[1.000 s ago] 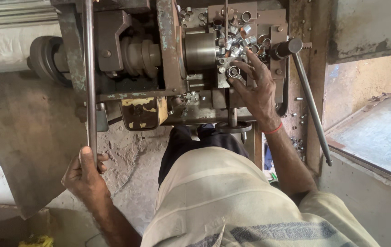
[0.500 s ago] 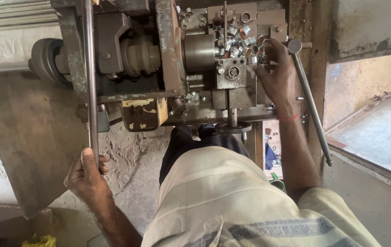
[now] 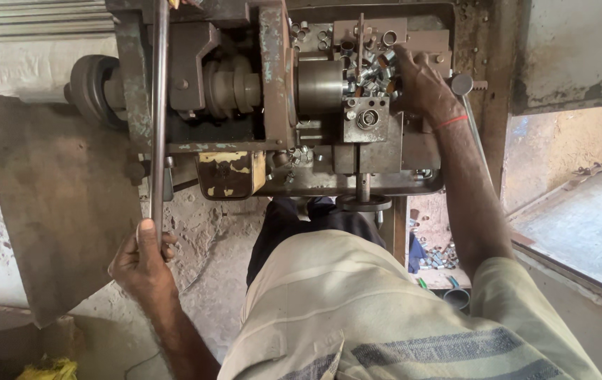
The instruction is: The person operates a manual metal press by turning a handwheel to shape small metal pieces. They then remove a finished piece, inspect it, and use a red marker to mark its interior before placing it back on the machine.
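Observation:
I look down on a greasy metal lathe-like machine [image 3: 273,105]. My left hand [image 3: 142,262] is closed around the lower end of a long steel lever bar [image 3: 159,112] that runs up past the machine's left side. My right hand [image 3: 421,84] reaches over the top of the machine and its fingers rest among a pile of small shiny metal rings [image 3: 368,70]; whether it holds one is hidden. A single ring sits in a block fixture [image 3: 367,118] just below the pile. A round chuck [image 3: 318,86] lies left of the fixture.
A rusty sheet-metal guard [image 3: 54,204] leans at the left. A second lever with a round knob [image 3: 463,86] stands by my right wrist. More small rings lie on the floor [image 3: 436,257] under the machine. A grey slab [image 3: 582,225] is at the right.
My right hand has moved from the block fixture up and right, then onto the pile of rings. My left hand stays gripped on the lever bar.

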